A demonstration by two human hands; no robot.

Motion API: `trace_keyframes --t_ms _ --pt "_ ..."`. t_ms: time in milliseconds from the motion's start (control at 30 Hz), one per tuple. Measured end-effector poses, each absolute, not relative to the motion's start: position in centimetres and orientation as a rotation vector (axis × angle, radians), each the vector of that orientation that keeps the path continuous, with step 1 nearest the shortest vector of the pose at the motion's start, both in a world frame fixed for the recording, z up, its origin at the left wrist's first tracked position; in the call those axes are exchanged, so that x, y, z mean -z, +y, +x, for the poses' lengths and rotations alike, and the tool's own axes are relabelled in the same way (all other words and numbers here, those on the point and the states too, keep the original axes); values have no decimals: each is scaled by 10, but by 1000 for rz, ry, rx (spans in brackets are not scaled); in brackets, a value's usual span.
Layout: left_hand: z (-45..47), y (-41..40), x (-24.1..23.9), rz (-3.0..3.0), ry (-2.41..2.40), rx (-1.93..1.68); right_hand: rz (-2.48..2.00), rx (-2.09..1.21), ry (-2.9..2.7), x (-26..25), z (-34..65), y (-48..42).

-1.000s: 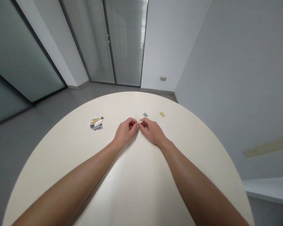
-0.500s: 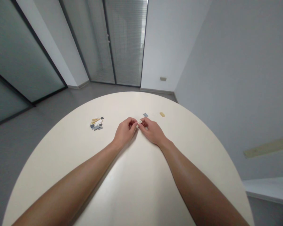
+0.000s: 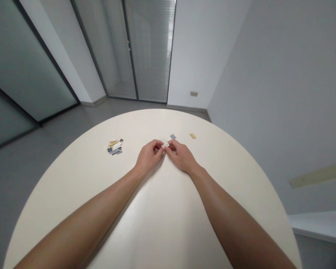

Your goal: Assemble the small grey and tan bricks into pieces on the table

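At left, one small pile [image 3: 115,147] of yellow, white, grey and dark pieces, too tightly heaped to count, lying inside the curved edge of the pale round surface [image 3: 156,216], with room on all sides. Next, a wide gap, then one left hand [image 3: 149,156], thumb and fingertips closed on the white piece [image 3: 165,145]. In the middle, that small white piece, single or several joined, too tiny to tell, pinched between both hands. Directly right, one right hand [image 3: 182,156], likewise gripping by thumb and fingertips. Just beyond it, grey bits [image 3: 173,136], perhaps two; beside these, faint pale bits [image 3: 182,136], uncountable. Farther right, one yellow piece [image 3: 193,136], apart, inside the far edge. At right, open room out to the curved edge.
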State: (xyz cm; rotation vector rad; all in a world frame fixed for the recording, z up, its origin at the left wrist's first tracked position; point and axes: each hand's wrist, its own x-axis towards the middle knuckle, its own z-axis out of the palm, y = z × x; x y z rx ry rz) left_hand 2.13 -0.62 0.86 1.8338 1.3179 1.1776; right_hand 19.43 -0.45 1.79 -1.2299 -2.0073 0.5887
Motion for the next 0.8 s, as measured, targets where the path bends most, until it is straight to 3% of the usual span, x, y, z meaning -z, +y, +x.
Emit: trace_keyframes --t_ms 800 --pt "20 -6 -7 1853 1333 -1155 -1237 -606 -1990 -18 194 -4"
